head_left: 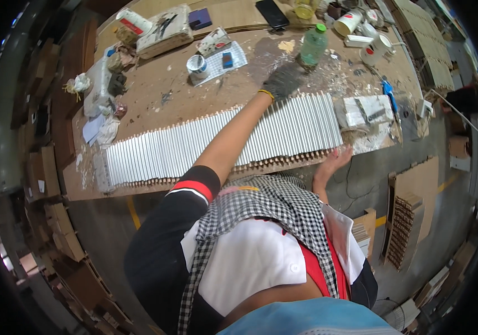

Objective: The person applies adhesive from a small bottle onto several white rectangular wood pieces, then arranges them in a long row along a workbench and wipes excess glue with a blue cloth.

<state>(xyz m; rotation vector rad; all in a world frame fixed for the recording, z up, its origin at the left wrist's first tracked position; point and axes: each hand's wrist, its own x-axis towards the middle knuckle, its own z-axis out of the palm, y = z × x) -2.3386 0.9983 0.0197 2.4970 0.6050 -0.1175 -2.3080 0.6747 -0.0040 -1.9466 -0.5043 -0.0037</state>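
Observation:
A long row of silvery, rod-like strips [166, 151] with copper-brown ends lies side by side across the near part of the worktable. My left hand [282, 82], in a dark grey glove with a yellow cuff, reaches over the row to its far edge. Its fingers look stretched out and flat, just short of a green-capped bottle [313, 47] of pale green liquid. At the near right corner of the row is my bare right hand [336, 159], fingers extended against the strip ends. I see nothing held in either hand.
Right of the row sits a taped white block [367, 110], beside a blue-handled tool [389, 96]. A small tub [197, 66] stands on a patterned sheet. A phone [272, 14] and several cups lie farther back. Stacked brown pieces [402, 229] stand on the floor at right.

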